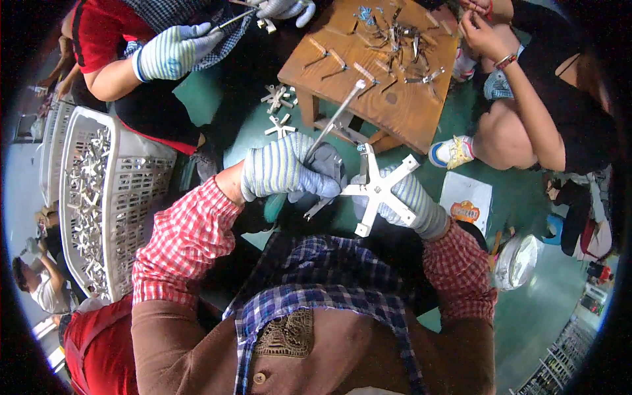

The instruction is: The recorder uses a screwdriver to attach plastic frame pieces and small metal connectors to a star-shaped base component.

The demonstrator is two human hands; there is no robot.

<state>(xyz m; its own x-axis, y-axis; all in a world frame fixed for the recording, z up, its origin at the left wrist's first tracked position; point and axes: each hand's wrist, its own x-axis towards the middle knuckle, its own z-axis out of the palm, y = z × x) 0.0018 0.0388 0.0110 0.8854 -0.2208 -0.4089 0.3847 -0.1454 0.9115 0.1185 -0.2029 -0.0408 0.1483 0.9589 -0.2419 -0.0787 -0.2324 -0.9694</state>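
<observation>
Metal rod [334, 117] gripped by closed left hand [280, 168], slanted forward-right. White star piece [378, 189] held by half-curled right hand [424, 209], palm behind it, one point near left hand.

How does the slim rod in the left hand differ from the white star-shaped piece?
Shape: the slim rod is long and narrow; the star-shaped piece spreads into five arms.
Colour: the rod looks silvery grey, the star white.
Pose: the rod slants up from the left hand; the star lies across the right hand.
Both are held in gloved hands.
</observation>
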